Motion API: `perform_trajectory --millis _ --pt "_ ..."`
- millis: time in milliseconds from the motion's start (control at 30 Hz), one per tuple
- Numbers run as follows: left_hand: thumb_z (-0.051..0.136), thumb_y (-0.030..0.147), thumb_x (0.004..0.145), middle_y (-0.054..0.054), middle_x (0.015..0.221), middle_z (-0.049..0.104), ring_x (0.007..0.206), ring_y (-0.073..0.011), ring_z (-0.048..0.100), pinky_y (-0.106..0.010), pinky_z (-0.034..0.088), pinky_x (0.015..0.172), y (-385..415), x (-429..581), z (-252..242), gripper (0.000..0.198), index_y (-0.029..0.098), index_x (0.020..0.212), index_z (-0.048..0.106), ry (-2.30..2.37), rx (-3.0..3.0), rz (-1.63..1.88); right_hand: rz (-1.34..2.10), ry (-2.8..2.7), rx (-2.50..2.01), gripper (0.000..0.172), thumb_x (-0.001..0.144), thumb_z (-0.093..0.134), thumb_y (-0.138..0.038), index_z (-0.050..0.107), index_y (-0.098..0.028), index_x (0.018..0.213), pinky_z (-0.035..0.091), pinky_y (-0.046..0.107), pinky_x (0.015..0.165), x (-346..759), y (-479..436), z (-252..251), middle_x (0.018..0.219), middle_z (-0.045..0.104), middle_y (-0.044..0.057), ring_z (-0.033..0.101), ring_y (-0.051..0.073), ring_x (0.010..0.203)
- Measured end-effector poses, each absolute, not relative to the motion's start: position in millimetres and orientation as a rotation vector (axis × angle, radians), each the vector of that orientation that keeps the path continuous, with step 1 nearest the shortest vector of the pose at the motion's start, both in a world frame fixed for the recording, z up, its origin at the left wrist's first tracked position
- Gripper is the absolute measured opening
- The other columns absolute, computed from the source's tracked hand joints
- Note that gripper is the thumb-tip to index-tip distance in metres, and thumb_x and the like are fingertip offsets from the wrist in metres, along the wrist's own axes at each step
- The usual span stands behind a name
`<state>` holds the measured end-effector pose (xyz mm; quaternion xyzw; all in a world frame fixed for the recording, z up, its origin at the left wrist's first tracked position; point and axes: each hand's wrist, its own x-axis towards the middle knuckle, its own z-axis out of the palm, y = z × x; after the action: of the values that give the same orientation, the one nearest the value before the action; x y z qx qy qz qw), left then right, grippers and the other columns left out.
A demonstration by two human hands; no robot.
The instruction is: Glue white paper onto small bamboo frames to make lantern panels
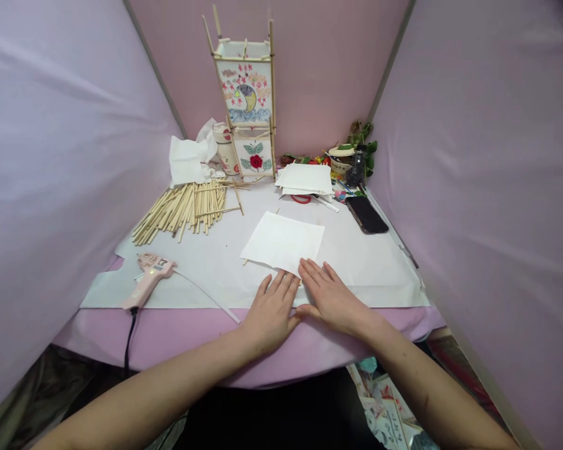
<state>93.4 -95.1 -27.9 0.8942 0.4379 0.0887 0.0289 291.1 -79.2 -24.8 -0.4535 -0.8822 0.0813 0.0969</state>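
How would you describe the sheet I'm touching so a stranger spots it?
On the white table covering, a single white sheet lies beyond the left hand and right hand, fingertips on its near corner. Unlike the paper stack farther back, it lies alone.

Sticks (pixel 245 262) under the sheet (pixel 284 242) show only their tips. At 1 o'clock the stack (pixel 304 179) covers the scissors (pixel 301 199) except the red handles; the clutter (pixel 344 164) beyond is too small to tell. At 7 o'clock the cord (pixel 129 337) drops into the dark. The left forearm (pixel 159 394) and right forearm (pixel 431 387) are cut off by the bottom edge.
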Motion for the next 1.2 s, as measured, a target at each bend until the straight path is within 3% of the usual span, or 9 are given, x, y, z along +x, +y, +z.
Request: perform_trajectory --millis 200,300,467,633,767,900,967,1033,1200 --pt "0.054 0.038 0.09 -0.021 0.15 0.036 0.142 -0.0315 0.028 -0.048 0.03 0.112 -99.9 84.2 -5.2 0.058 0.008 0.138 0.041 1.32 2.833 0.332 0.214 -2.498 -1.376 0.089 0.092 0.04 -0.062 0.0 -0.014 0.155 0.013 0.052 0.119 298.4 -75.7 -19.4 0.16 0.012 0.014 0.008 0.024 0.148" --pt "0.053 0.037 0.091 -0.02 0.15 0.036 0.142 -0.0307 0.028 -0.048 0.028 0.114 -81.5 82.9 4.0 0.054 0.009 0.136 0.043 1.302 2.845 0.402 0.214 -2.516 -1.38 0.083 0.093 0.038 -0.062 0.007 -0.017 0.155 0.014 0.054 0.118 295.0 -75.2 -22.6 0.159 0.016 0.013 0.012 0.025 0.147" --pt "0.058 0.055 0.085 -0.022 0.156 0.021 0.145 -0.0363 0.013 -0.052 0.023 0.115 -51.8 71.1 -7.5 0.085 0.008 0.148 0.028 1.368 2.772 0.08 0.185 -2.579 -1.403 0.091 0.087 0.044 -0.069 0.015 -0.014 0.154 0.017 0.054 0.117 290.5 -79.4 -29.6 0.158 0.019 0.015 0.016 0.028 0.146" --pt "0.058 0.06 0.084 -0.022 0.157 0.014 0.144 -0.0412 0.006 -0.056 0.021 0.114 -63.2 62.4 -16.5 0.088 0.011 0.15 0.027 1.555 2.683 -0.014 0.17 -2.6 -1.445 0.09 0.088 0.046 -0.067 0.019 -0.011 0.153 0.017 0.052 0.118 289.5 -81.8 -30.2 0.158 0.017 0.015 0.015 0.027 0.147" --pt "0.06 0.059 0.083 -0.022 0.154 0.026 0.142 -0.0437 0.02 -0.055 0.029 0.11 -68.0 61.1 -0.4 0.08 0.012 0.144 0.04 1.538 2.665 -0.005 0.197 -2.598 -1.439 0.087 0.089 0.045 -0.065 0.018 -0.013 0.153 0.017 0.053 0.117 292.4 -82.6 -27.1 0.158 0.02 0.015 0.016 0.027 0.146" --pt "0.047 0.047 0.094 -0.021 0.146 0.042 0.134 -0.0327 0.041 -0.045 0.036 0.109 -36.1 59.6 25.3 0.053 0.01 0.132 0.053 1.518 2.681 0.327 0.186 -2.555 -1.419 0.078 0.093 0.039 -0.062 0.022 -0.016 0.153 0.012 0.052 0.118 295.9 -72.5 -18.1 0.157 0.023 0.015 0.018 0.024 0.146" --pt "0.044 0.042 0.096 -0.021 0.146 0.041 0.137 -0.0295 0.037 -0.042 0.031 0.113 -9.5 61.2 30.0 0.053 0.007 0.135 0.048 1.546 2.686 0.449 0.177 -2.483 -1.466 0.073 0.095 0.036 -0.058 0.02 -0.016 0.153 0.011 0.051 0.118 293.7 -60.9 -13.5 0.158 0.02 0.014 0.015 0.023 0.147" --pt "0.047 0.045 0.094 -0.021 0.154 0.028 0.144 -0.0316 0.022 -0.044 0.022 0.116 14.1 64.0 24.7 0.063 0.005 0.143 0.038 1.509 2.73 0.345 0.208 -2.415 -1.544 0.076 0.096 0.036 -0.057 0.015 -0.014 0.154 0.012 0.049 0.118 289.0 -47.9 -11.7 0.16 0.014 0.013 0.009 0.023 0.148" --pt "0.041 0.068 0.088 -0.021 0.158 0.01 0.145 -0.0413 0.004 -0.054 0.015 0.115 27.1 67.3 -11.3 0.089 0.007 0.151 0.024 1.616 2.579 0.018 0.395 -2.439 -1.712 0.094 0.089 0.037 -0.07 0.01 -0.007 0.154 0.013 0.047 0.118 279.3 -30.7 -21.2 0.16 0.004 0.016 0.0 0.027 0.148"
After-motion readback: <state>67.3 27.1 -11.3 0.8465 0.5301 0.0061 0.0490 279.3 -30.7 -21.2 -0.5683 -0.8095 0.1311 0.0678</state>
